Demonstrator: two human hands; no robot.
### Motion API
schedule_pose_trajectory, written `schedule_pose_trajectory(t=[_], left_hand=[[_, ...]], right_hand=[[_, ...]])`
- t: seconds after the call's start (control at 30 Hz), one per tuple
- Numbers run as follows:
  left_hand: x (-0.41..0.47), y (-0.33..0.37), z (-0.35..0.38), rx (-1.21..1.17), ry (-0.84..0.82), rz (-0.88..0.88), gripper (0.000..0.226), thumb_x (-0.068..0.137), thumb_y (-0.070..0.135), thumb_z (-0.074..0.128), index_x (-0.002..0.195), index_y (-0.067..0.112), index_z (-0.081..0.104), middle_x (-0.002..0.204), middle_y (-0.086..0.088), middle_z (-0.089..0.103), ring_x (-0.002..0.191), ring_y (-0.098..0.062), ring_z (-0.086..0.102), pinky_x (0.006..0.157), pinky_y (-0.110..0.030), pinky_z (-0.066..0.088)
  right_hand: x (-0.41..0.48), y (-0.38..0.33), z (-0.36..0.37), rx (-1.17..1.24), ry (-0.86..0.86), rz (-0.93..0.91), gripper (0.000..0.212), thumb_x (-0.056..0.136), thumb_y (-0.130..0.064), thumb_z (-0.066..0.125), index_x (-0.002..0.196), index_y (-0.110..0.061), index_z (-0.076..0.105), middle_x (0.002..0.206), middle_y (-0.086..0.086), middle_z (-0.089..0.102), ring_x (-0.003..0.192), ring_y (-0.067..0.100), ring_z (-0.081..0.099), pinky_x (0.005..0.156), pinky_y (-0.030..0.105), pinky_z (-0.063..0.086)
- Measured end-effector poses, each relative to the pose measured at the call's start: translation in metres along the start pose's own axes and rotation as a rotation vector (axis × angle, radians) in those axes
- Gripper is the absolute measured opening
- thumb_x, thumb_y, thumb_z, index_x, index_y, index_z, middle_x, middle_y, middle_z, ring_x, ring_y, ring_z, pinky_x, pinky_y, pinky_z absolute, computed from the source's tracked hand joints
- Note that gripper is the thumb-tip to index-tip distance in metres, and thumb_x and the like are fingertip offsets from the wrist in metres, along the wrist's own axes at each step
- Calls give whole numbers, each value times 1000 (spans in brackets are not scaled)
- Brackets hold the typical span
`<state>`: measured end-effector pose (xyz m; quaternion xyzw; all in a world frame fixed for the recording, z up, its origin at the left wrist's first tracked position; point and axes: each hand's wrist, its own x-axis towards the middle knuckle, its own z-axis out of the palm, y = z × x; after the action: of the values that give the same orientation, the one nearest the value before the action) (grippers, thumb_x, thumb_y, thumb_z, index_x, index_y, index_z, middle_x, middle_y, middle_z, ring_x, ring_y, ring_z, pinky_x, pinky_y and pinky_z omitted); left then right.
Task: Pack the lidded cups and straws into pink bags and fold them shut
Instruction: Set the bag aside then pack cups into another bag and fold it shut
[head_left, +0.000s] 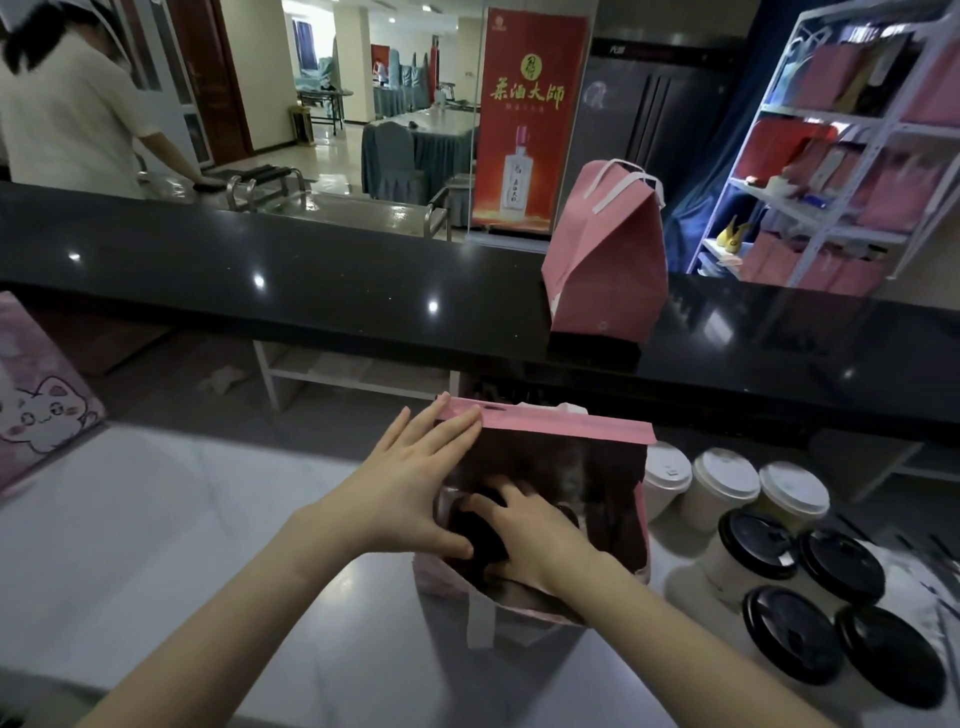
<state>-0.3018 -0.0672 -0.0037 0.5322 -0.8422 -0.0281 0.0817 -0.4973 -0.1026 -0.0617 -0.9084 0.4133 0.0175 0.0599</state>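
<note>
An open pink bag (566, 428) stands on the white counter in front of me. My left hand (410, 483) holds its left rim, fingers spread along the top edge and thumb at the near side. My right hand (530, 535) reaches down inside the bag and rests on a black-lidded cup (475, 530) there. To the right of the bag stand several lidded cups: white-lidded ones (726, 475) at the back and black-lidded ones (840, 564) nearer me. A second pink bag (608, 270), folded shut with white handles, stands on the raised black ledge.
The black ledge (311, 280) runs across behind the white counter (182, 519). A pink box with a cartoon cat (36, 405) sits at the left edge. A person in white stands at far left beyond the ledge. A white shelf rack (831, 156) with pink bags is at right.
</note>
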Motion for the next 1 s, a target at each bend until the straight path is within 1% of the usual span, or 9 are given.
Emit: schedule_pose_trajectory(t=[0.1,0.23,0.33,0.47,0.57,0.67,0.77,0.9,1.0], left_hand=[[3,-7,-5,-6,-26,3,119,66,62,67,152,33,-9,156,23,-20,136,-1,-37,112,-33,-22],[1,-7,-4,5,-70,40,130,60,64,72,151,34,-15,152,26,-29,134,-3,-40,112,-36,-22],[1,-5,-2,10,-71,45,135,58,67,74,150,34,-19,153,24,-29,135,-5,-40,114,-40,-19],[3,-5,0,-1,-73,43,137,56,69,74,149,34,-20,153,24,-29,135,-6,-40,115,-41,-17],[5,-5,0,0,-75,39,137,56,69,73,149,34,-20,153,24,-28,134,-6,-41,114,-40,-19],[7,-4,0,-10,-69,22,135,56,72,71,149,35,-19,156,21,-25,134,-5,-42,112,-40,-24],[12,1,0,23,-39,15,129,58,73,67,151,34,-13,158,17,-19,135,-7,-41,112,-43,-24],[24,9,1,73,15,51,109,70,59,65,153,34,0,160,15,-8,139,-9,-34,112,-44,-24],[34,15,6,51,3,79,103,72,60,62,153,36,2,160,18,-7,142,-7,-27,113,-45,-22]], right_hand=[[-8,0,2,-13,2,-61,70,80,-30,69,139,-34,32,142,5,31,120,33,40,95,45,46],[-11,5,0,7,-11,-105,64,83,-22,68,137,-34,36,146,3,30,126,31,38,104,44,41],[-6,3,0,-1,-18,-120,54,88,-17,62,135,-31,40,149,5,29,131,34,34,109,43,36],[4,-1,0,-61,-59,-128,48,92,-19,56,137,-27,41,148,8,29,131,36,33,111,41,29],[7,-1,-4,-84,-96,-117,51,92,-20,57,139,-28,40,148,8,28,131,36,35,111,42,31],[-1,3,-12,-23,-134,-85,60,88,-26,64,141,-34,38,152,3,25,132,33,36,109,45,36],[-19,8,-29,48,-105,-42,62,88,-36,62,144,-38,34,154,-2,23,131,28,39,108,44,37],[-56,17,-53,95,49,1,50,92,-54,49,137,-32,47,151,-8,31,130,17,40,107,35,38],[-88,30,-60,8,162,34,56,90,-66,31,126,-32,57,146,-12,38,132,11,35,112,31,25]])
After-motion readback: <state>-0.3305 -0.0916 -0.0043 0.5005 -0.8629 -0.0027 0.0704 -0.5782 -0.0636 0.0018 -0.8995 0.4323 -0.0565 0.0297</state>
